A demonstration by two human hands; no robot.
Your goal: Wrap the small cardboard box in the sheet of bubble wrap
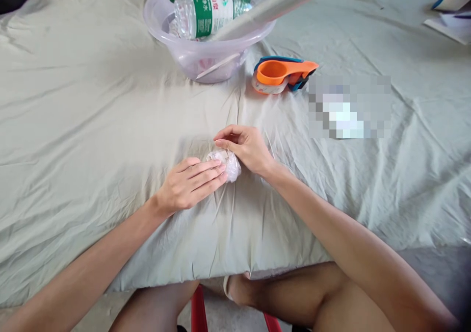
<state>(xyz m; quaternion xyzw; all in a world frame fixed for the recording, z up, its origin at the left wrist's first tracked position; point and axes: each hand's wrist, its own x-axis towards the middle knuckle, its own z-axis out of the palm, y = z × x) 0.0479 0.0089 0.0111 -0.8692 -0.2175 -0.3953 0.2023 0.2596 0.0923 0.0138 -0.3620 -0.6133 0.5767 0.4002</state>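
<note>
A small bundle of crumpled clear plastic, like bubble wrap (232,167), lies on the cloth near the table's front. Its contents cannot be made out. My left hand (191,182) rests on its left side, with the fingers stretched out and flat. Just above the bundle's upper edge is my right hand (246,148), its thumb and forefinger brought together at the tips. Whatever may be between those fingertips is too small to see. Beyond the hands, an orange and blue tape dispenser (283,73) with a roll of clear tape sits on the cloth.
A pale purple plastic basin (176,52) stands at the back, holding a clear bottle with a green label (211,15) and a long plastic-wrapped roll (272,8). A pixelated patch covers something right of the dispenser. Papers (449,27) lie at the far right.
</note>
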